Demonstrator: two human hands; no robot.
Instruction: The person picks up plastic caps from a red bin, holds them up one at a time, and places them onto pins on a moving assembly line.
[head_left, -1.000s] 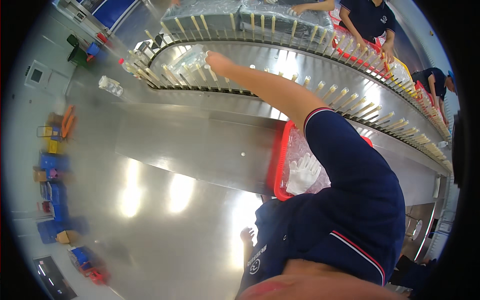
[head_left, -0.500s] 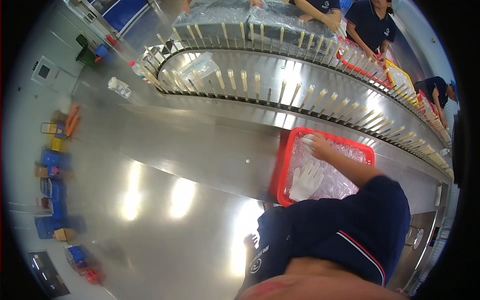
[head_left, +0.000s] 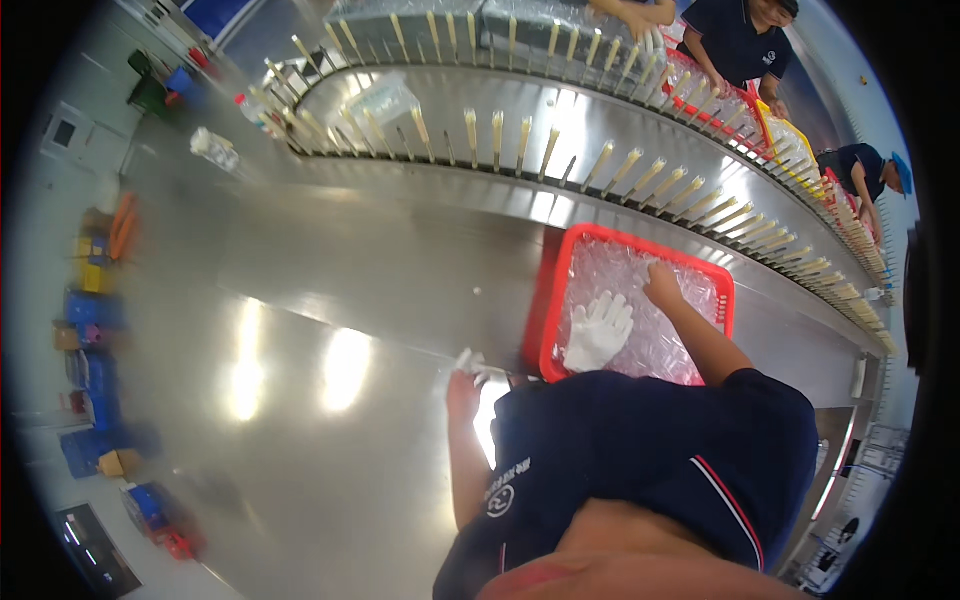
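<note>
A red plastic basket (head_left: 552, 310) full of clear plastic pieces (head_left: 640, 262) stands on the steel bench in front of me. My right hand (head_left: 662, 286) is over the pieces in the basket's far half, its fingers drawn together; whatever they hold is too small to make out. On the pieces, towards the near left, lies a white glove (head_left: 598, 333) with its fingers spread. My left hand (head_left: 467, 375) is left of the basket, over the bench's near edge. White coverings show on its fingers, which look stretched apart with nothing visible in them.
Beyond the basket a curved track carries upright pegs with pale sleeves (head_left: 497, 140). A clear bag (head_left: 380, 108) lies inside its loop. Across the track, co-workers (head_left: 735, 45) handle red and yellow baskets. A white bundle (head_left: 213, 148) and a red-capped bottle (head_left: 250, 108) stand left.
My right hand has moved right and nearer within the basket. The left hand has risen from beside my body to a place left of the basket. The view has shifted slightly.
</note>
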